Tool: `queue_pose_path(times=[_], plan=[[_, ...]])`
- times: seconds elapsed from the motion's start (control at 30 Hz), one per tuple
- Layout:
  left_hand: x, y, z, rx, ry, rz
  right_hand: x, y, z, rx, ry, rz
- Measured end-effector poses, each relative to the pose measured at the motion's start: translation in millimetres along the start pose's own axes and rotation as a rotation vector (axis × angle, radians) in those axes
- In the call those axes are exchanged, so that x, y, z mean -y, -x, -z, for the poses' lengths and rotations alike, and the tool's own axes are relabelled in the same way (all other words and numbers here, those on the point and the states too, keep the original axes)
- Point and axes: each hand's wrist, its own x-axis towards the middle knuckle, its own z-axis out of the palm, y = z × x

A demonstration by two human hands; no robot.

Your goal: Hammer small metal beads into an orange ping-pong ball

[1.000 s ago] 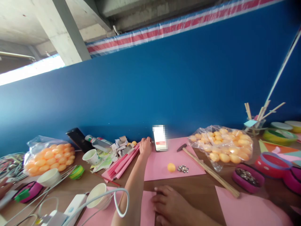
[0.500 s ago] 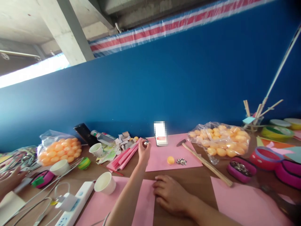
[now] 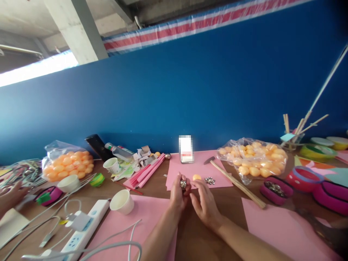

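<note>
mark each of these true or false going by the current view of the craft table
1. The left hand holds a small silvery metal piece at its fingertips. True.
2. The right hand grips the hammer. False: the hammer lies untouched on the far pink sheet; the right hand is beside the left one.
3. A single orange ball lies on the far pink sheet. True.
4. The paper cup near the power strip lies tipped on its side. False: it stands upright.
5. The bag of orange balls right of the hammer is clear plastic. True.
</note>
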Motion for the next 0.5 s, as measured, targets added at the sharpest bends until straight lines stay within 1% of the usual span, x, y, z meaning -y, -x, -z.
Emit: queue_pose_path(times=[0.17, 0.37, 0.5], plan=[[7.5, 6.8, 1.4, 0.010, -0.001, 0.022, 0.1, -3.1, 0.3, 0.009, 0.010, -0.012], [7.6, 14.1, -5.7, 0.046, -0.005, -0.059, 2.5, -5.2, 4.9, 0.028, 0.033, -0.045], [8.0, 14.3, -4.9, 0.075, -0.032, -0.064, 3.7, -6.4, 6.2, 0.036, 0.067, -0.031]])
